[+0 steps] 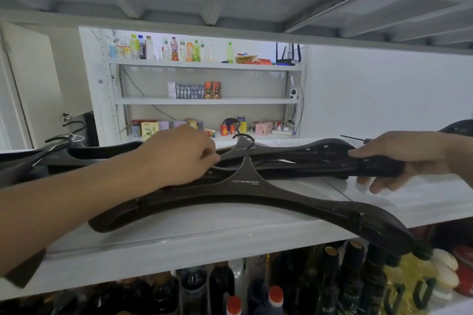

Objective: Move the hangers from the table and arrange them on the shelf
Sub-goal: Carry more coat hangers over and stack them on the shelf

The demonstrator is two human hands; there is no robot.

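Several dark brown plastic hangers lie flat on the white shelf [230, 235]. The nearest hanger [245, 194] carries white lettering, and its right end sticks out past the shelf's front edge. Behind it lies a stack of hangers [302, 158] with black hooks pointing up. My left hand [179, 156] grips the stack near its middle, fingers curled round an arm of a hanger. My right hand [399, 158] holds the stack's right end, thumb on top and fingers underneath. More hangers [51, 156] lie at the far left of the shelf.
The shelf above hangs low over the hangers. Below the shelf stand dark bottles [330, 279], red-capped bottles and a yellow oil jug [409, 284]. Across the room a white rack [204, 100] holds drinks, boxes and a router. A door stands at the left.
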